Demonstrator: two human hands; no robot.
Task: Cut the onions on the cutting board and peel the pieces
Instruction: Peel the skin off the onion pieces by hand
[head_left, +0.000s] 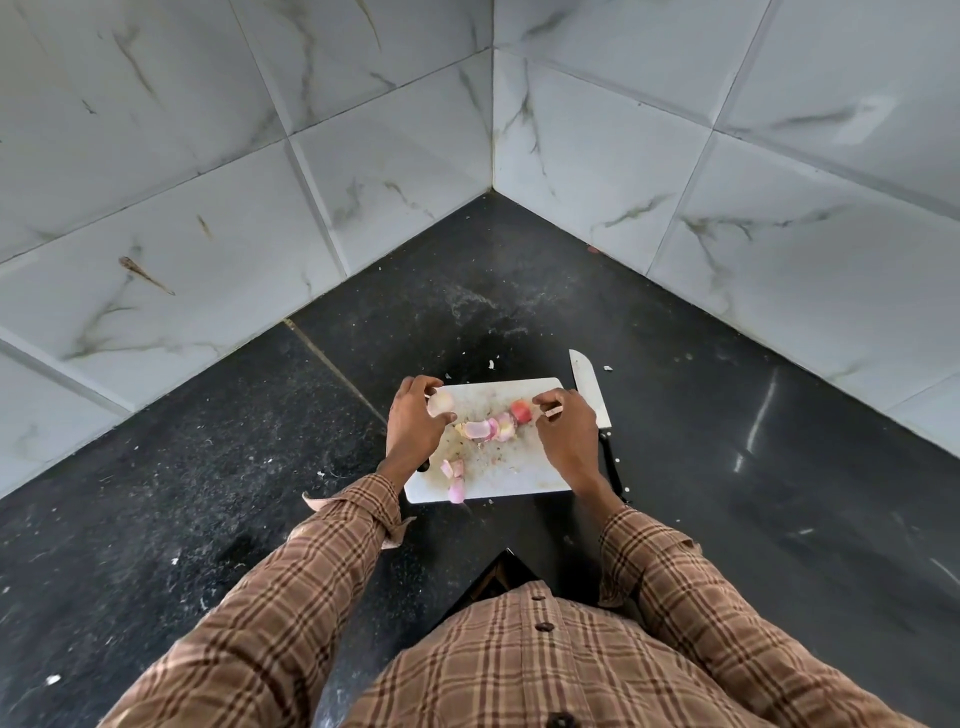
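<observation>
Left hand (415, 423) grips a pale onion piece (440, 404); right hand (566, 426) pinches a peel strip (554, 412); red piece (521, 410) lies just left of the right grip, nearest it.

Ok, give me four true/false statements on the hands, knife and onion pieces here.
1. The knife lies on the counter right of the board. True.
2. The right hand holds the knife. False: it pinches a bit of peel.
3. The left hand holds a pale onion piece. True.
4. The board is bare. False: onion scraps lie on it.
</observation>
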